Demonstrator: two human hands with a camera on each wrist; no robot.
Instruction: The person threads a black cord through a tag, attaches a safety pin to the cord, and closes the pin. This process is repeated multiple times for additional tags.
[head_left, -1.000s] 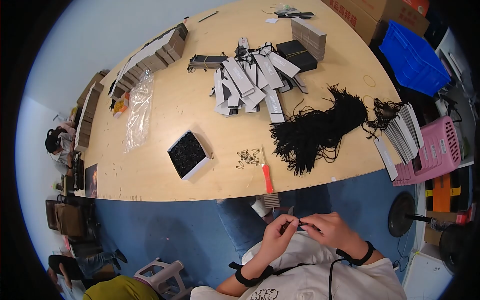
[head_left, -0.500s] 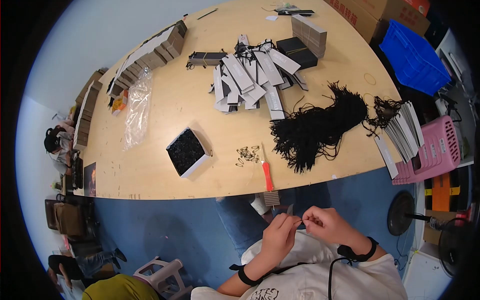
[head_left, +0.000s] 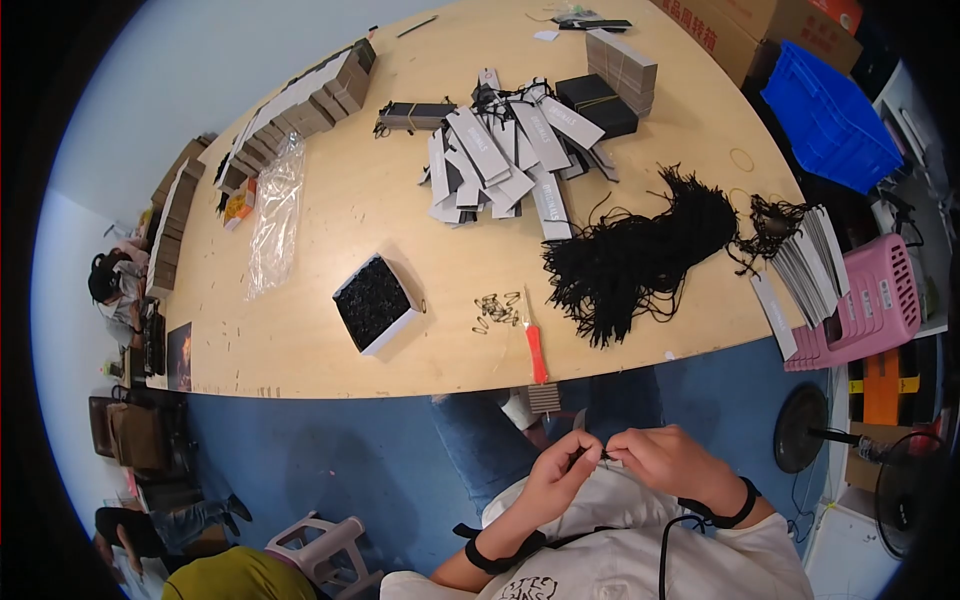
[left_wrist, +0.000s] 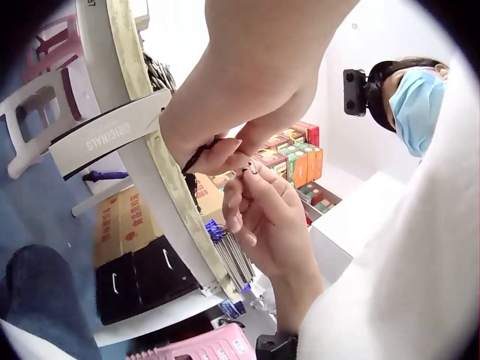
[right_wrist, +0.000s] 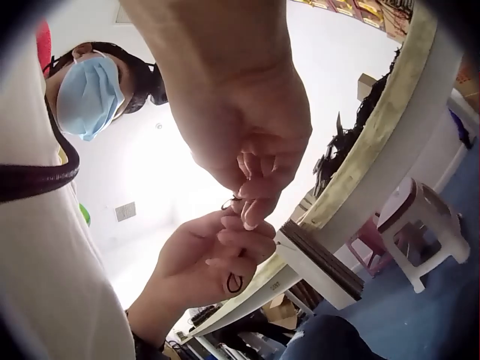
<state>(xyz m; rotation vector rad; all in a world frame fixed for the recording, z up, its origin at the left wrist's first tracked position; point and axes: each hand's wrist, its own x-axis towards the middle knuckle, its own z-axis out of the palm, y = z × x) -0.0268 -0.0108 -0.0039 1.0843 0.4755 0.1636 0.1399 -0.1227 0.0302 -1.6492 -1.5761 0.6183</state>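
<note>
In the head view my left hand (head_left: 562,470) and right hand (head_left: 660,462) meet fingertip to fingertip in front of the shirt. A small thin loop (left_wrist: 253,168) is pinched between the fingertips, with my right hand (left_wrist: 274,217) gripping it from below in the left wrist view. Black cord (right_wrist: 235,283) loops out between the curled fingers of my left hand (right_wrist: 199,251). A white hang tag (left_wrist: 105,135) printed ORIGINALS extends from beside the left hand. I cannot tell whether the loop is a pin or cord.
On the table (head_left: 450,350) ahead lie small pins (head_left: 495,312), a red-handled tool (head_left: 535,355), a box of black pieces (head_left: 375,305), a bundle of black cords (head_left: 640,260) and piled hang tags (head_left: 500,150). A pink basket (head_left: 875,305) stands at the right.
The right hand drew slightly up and apart half a second ago, with a thin strand between the fingertips. Now both hands are together again and the right fingers are lower and flatter.
</note>
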